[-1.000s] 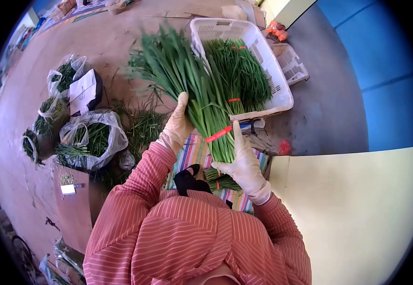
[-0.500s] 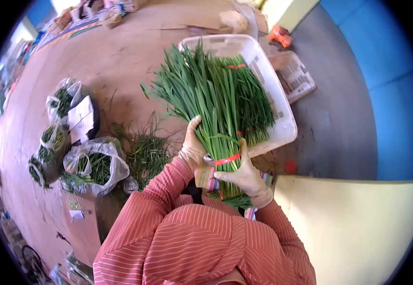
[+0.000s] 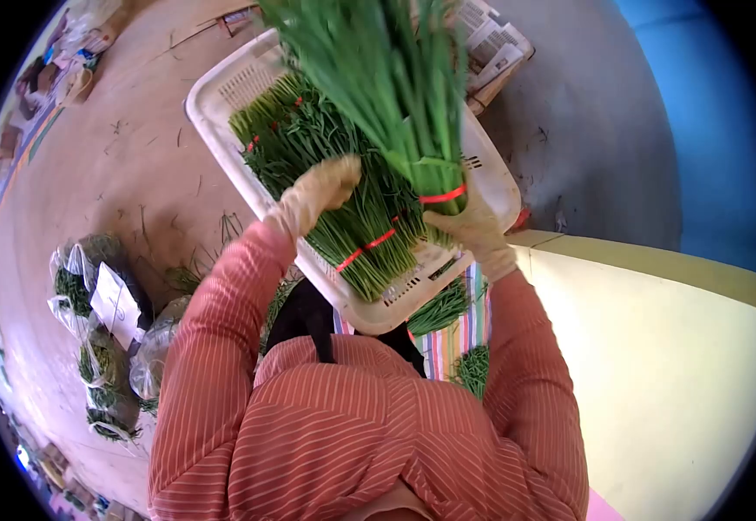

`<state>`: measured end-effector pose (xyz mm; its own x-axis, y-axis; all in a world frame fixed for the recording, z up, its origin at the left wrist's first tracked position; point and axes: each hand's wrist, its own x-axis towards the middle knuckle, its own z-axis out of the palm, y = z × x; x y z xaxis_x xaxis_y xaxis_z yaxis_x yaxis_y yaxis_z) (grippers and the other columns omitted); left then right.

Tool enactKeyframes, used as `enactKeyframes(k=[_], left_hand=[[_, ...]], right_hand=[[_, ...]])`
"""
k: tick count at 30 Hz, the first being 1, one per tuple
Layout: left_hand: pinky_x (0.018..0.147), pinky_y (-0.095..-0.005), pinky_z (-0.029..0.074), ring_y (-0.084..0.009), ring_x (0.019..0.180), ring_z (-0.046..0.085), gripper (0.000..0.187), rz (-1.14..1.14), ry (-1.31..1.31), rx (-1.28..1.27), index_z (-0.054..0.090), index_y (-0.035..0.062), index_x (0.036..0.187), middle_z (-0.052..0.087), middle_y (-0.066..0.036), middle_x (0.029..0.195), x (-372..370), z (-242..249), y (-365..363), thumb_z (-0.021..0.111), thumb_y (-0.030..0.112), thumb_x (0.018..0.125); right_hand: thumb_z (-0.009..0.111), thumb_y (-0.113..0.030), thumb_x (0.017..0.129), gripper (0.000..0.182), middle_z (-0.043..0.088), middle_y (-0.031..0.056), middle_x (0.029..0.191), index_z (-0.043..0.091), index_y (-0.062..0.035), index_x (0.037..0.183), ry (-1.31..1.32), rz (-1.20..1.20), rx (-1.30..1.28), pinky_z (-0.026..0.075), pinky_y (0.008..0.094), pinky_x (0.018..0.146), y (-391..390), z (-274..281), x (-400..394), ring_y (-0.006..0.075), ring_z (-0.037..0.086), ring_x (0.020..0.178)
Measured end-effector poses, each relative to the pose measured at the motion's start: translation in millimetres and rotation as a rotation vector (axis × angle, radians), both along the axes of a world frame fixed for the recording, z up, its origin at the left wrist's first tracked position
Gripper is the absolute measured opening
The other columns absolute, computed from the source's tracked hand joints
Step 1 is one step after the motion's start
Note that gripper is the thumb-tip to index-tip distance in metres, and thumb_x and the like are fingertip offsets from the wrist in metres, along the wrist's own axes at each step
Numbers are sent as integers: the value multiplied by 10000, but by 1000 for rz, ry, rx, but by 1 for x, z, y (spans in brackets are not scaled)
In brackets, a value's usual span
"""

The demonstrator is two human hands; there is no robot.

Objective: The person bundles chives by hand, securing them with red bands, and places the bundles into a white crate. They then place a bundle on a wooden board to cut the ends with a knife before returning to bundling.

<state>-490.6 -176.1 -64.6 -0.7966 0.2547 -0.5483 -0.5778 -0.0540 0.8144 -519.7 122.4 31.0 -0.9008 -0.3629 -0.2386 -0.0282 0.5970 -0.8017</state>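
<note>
My right hand [image 3: 475,227], in a pale glove, grips the base of a large bunch of garlic chives [image 3: 434,139] just by its red band. The long leaves fan up and away over a white plastic crate [image 3: 376,318] and are smeared by motion. My left hand [image 3: 330,187], also gloved, is apart from that bunch and hovers over or touches the chives lying in the crate; its fingers are blurred. Under it lies a red-banded bunch [image 3: 369,260] with its stems toward me. Other banded bunches [image 3: 265,126] lie farther back in the crate.
Plastic bags of greens [image 3: 104,373] stand on the floor at left, with a white paper [image 3: 117,306] among them. More greens [image 3: 443,308] lie on a striped cloth [image 3: 437,354] below the crate. A pale yellow surface [image 3: 656,365] is at right; another crate [image 3: 491,48] sits behind.
The held bunch has moved up and forward over the crate. My left hand has come off it and moved left over the crate's chives. The view has shifted, bringing the crate nearer.
</note>
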Motion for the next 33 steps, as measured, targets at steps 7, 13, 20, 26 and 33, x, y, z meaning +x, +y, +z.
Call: enactKeyframes(k=[7,13,20,26,33], left_hand=[[933,-352,523,-269,1046,680,350,-442,142,-493,658,15,1188,705,-153,1128,29,-5,64,636,236,916],[844,-372,555,-303,988,681,308,-521,349,-577,679,64,1165,707,-133,1094,15,-1,91,642,237,913],[814,-428,550,-304,1041,631,317,-488,889,-975,661,127,1188,642,-75,1223,-61,-5,89,639,199,880],[1208,-493,208,-303,1413,343,552,-789,1381,-960,437,194,1458,427,-35,1503,-109,-71,98,535,393,953],[1202,-467,233,-273,1396,372,559,-804,1162,-968,461,194,1441,477,-32,1453,-94,-104,79,498,467,955]], right_hand=[[884,-335,644,1163,566,169,1385,212,-96,1563,-425,120,337,411,369,1074,14,-138,-13,326,534,1287],[880,-351,650,1161,554,177,1396,209,-105,1565,-462,137,271,408,367,1077,25,-149,-17,325,543,1276],[846,-340,686,1105,545,203,1387,212,-123,1565,-429,218,394,425,367,1059,28,-131,-41,336,543,1262],[863,-272,686,1081,551,209,1372,234,-147,1557,-487,273,381,417,390,1067,44,-166,-40,338,536,1270],[871,-258,688,1018,565,230,1340,292,-94,1509,-646,343,373,418,385,1067,26,-151,-54,345,557,1243]])
